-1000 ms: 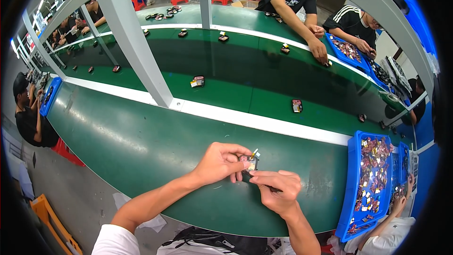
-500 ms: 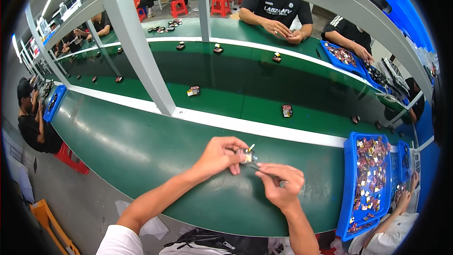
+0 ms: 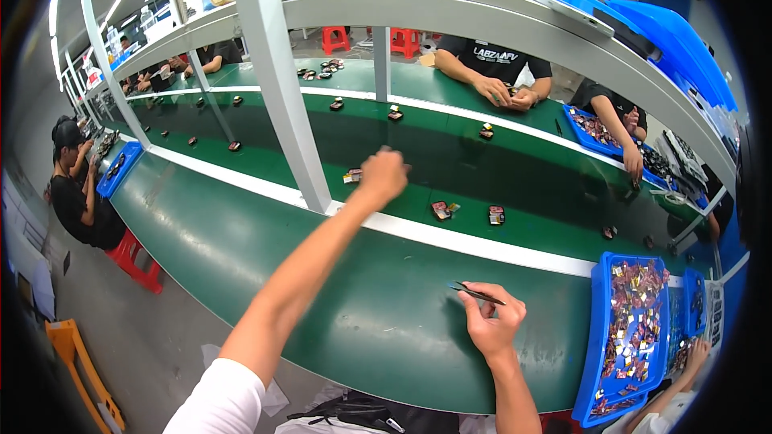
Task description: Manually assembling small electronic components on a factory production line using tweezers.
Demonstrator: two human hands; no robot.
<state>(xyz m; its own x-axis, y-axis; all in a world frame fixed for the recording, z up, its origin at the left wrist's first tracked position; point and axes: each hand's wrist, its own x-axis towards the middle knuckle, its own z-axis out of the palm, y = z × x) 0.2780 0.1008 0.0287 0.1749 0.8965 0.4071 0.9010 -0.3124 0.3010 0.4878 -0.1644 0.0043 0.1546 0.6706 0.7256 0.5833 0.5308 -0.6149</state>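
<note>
My left arm stretches over the far belt, and my left hand [image 3: 383, 177] hangs above it with its fingers turned away and blurred. Just left of that hand lies a small black device with a yellow-white label [image 3: 352, 176], partly covered by the hand. Nearer to me on the belt are a small dark device with a pale tab [image 3: 441, 210] and another black and red device [image 3: 496, 214]. Over the near green worktop [image 3: 354, 289], my right hand [image 3: 494, 328] pinches dark tweezers [image 3: 480, 294], their tips pointing left with nothing visible between them.
A blue tray [image 3: 597, 329] of small reddish parts stands at the right. A white rail [image 3: 482, 252] divides worktop and belt. A grey post [image 3: 283, 88] rises left of my left hand under an overhead shelf [image 3: 450, 12]. Co-workers sit across, left and right.
My left hand has gone from the near worktop out over the belt, and the small device it held now appears to lie there. My right hand still holds the tweezers. The view has shifted upward.
</note>
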